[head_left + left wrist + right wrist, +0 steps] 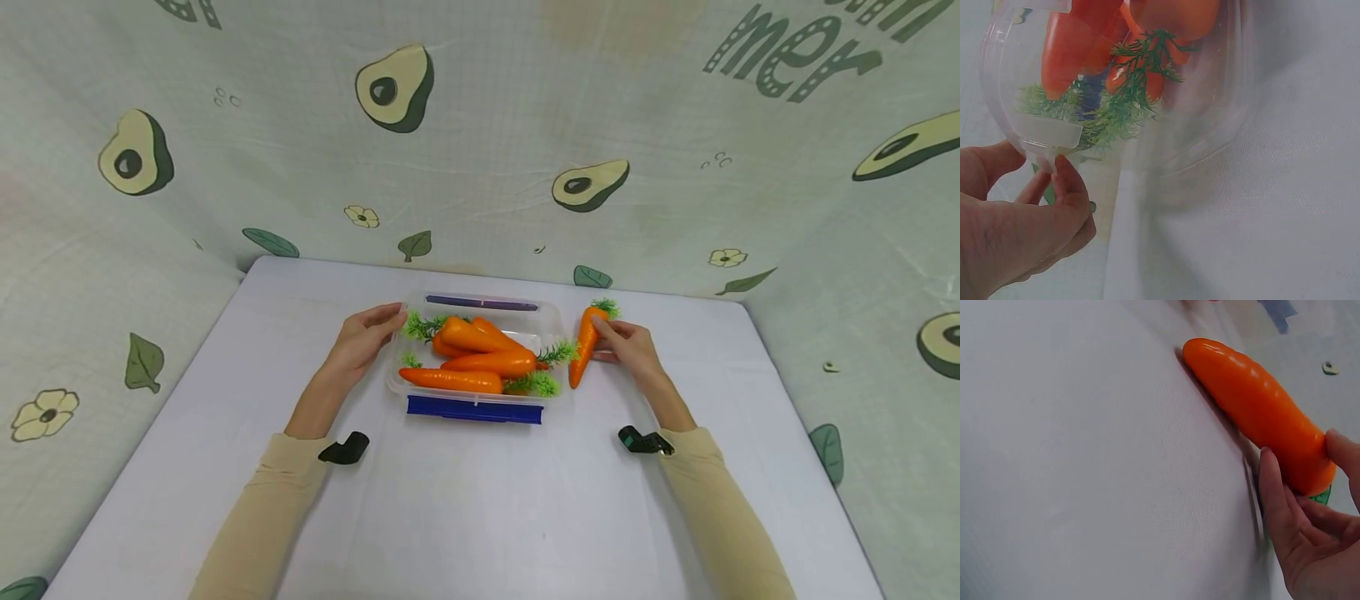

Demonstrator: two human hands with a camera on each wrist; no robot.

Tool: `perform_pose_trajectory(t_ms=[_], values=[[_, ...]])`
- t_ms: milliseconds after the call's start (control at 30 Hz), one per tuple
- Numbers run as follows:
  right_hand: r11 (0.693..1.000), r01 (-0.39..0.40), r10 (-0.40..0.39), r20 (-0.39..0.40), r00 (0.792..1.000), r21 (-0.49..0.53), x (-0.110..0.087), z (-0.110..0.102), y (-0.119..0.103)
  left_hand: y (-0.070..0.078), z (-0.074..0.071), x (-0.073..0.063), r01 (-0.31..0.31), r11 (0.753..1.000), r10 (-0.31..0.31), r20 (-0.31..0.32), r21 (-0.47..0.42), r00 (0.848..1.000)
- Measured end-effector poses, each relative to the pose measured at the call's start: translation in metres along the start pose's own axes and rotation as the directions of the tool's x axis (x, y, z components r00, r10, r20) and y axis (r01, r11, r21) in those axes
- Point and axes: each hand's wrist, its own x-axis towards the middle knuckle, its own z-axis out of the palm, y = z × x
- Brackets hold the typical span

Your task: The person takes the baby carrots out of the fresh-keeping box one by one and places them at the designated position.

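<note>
Your left hand (362, 340), fingers curled, pinches the left end of the box (525, 320); just right of it, your right hand (634, 347), closed to a carrot's width, pinches the carrot (586, 345) near its leaves (606, 307). Other carrots (491, 364) lie inside. A light grip clear of the leaves and a steady box should serve best.

Wide way through over white cloth-covered bench (487, 508), between forearms, up to long blue plastic latch flap (475, 409) jutting frontward from clear plastic box (553, 325). Box top open; heaped orange carrots (476, 337) obstruct inside. Left side: left grip (363, 337) blocks. Right: right grip (626, 343), held carrot (588, 342). Avocado-print fabric wall (487, 167) limits rear.
</note>
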Motion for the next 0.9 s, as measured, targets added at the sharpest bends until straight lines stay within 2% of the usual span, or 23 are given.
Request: perform_pose_trajectory(t_ms=[167, 367, 700, 900], values=[[0.998, -0.019, 0.018, -0.025, 1.0, -0.055, -0.001, 0.004, -0.005, 0.0, 0.001, 0.0, 0.0, 1.0, 0.0, -0.003, -0.007, 1.0], [0.978, 0.023, -0.034, -0.051, 0.998, -0.208, 0.002, 0.004, -0.002, 0.0, 0.001, -0.001, 0.002, 1.0, -0.002, -0.005, -0.022, 1.0], [0.971, 0.009, -0.019, -0.038, 0.999, -0.239, -0.002, 0.007, -0.004, 0.0, 0.001, -0.002, -0.002, 1.0, 0.002, 0.003, -0.018, 1.0], [0.954, 0.007, -0.022, -0.046, 0.999, -0.301, -0.003, 0.011, -0.006, 0.0, 0.001, -0.001, 0.005, 1.0, -0.005, -0.001, -0.013, 1.0]])
